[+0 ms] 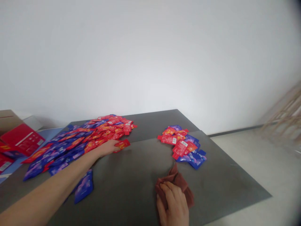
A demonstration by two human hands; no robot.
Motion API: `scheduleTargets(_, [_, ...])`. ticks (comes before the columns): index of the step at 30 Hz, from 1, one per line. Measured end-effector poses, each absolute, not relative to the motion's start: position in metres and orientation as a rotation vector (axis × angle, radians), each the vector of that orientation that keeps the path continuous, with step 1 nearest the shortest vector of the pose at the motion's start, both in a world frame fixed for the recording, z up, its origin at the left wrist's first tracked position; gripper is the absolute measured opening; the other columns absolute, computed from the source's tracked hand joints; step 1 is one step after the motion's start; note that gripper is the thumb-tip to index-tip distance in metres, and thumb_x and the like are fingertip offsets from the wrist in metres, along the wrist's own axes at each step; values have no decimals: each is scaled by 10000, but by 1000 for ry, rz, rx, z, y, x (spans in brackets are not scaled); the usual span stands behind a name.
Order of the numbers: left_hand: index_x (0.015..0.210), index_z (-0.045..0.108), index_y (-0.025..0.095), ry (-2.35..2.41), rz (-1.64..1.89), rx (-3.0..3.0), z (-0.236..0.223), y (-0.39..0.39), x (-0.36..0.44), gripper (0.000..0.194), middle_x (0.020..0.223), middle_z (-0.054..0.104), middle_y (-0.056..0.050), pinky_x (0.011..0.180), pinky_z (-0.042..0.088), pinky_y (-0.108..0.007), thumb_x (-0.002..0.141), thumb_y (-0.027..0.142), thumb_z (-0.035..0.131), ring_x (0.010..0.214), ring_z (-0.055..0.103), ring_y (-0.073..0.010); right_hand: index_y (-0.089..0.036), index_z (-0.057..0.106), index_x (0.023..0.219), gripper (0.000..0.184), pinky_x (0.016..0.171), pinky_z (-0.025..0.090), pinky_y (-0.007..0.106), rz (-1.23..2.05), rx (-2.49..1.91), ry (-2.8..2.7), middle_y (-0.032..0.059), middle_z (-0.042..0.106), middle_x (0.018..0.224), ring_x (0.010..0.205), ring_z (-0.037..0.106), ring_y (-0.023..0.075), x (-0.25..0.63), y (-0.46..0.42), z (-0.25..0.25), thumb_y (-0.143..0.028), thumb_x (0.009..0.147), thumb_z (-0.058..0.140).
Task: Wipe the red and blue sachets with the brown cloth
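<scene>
Since a big white wall (150, 56) takes up the whole top of the view, all the action is low down on a dark grey tabletop (141, 164), with pale floor (256, 175) off to the right, some blurry wooden slats (284, 116) in the far corner, and a cardboard box (9, 121) plus a red carton (22, 139) at the left edge. On the table there's a big heap of red and blue foil sachets (80, 142), a smaller heap (182, 146) on the right, and one stray blue sachet (84, 186) just below the left arm (54, 185). That arm is stretched way out, low and nearly flat, with the left hand (108, 148) palm down at the heap's near edge and its fingers over a red sachet (122, 144); can't tell if it's pinched or just pressed. The right hand (172, 204) is closed around a bunched brown cloth (175, 177) on the tabletop. Tip: with slippery packets like these, flat fingers work better than grabbing, since you won't drag the neighbours along.
</scene>
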State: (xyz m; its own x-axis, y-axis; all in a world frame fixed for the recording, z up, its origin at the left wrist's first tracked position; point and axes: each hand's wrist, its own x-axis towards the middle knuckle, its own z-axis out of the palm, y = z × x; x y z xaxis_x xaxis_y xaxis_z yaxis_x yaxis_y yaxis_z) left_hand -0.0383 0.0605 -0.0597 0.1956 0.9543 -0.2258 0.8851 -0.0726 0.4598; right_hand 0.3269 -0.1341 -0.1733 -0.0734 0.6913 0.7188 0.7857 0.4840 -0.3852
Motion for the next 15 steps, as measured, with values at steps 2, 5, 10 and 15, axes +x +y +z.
scheduleTargets(2, [758, 658, 200, 1638, 159, 1943, -50, 59, -38, 185, 767, 696, -30, 662, 469, -293, 701, 363, 592, 752, 665, -244, -259, 645, 1243, 308, 861, 504, 396, -69, -1280, -1788, 76, 712, 1189, 1051, 658, 257, 324, -138, -165, -247, 935, 634])
scheduleTargets(5, [744, 659, 202, 1557, 88, 1886, -41, 48, -29, 207, 707, 674, -24, 566, 433, -291, 711, 404, 624, 648, 626, -232, -265, 635, 1248, 313, 897, 492, 412, 50, -1352, -1769, 76, 695, 1215, 1082, 636, 257, 320, -143, -151, -205, 942, 610])
scheduleTargets(10, [887, 741, 220, 1273, -54, 1707, -42, 8, 2, 261, 749, 706, -13, 521, 366, -256, 793, 454, 672, 627, 606, -202, -287, 654, 1208, 297, 905, 480, 413, 209, -1399, -1742, 56, 689, 1197, 1068, 617, 249, 316, -144, -134, -197, 926, 631])
scheduleTargets(15, [817, 744, 219, 1187, -44, 1651, -64, -25, 30, 266, 727, 689, 2, 581, 382, -254, 787, 480, 703, 645, 589, -188, -288, 671, 1162, 256, 898, 468, 412, 241, -1404, -1720, 44, 693, 1165, 1037, 611, 241, 307, -137, -131, -202, 923, 642])
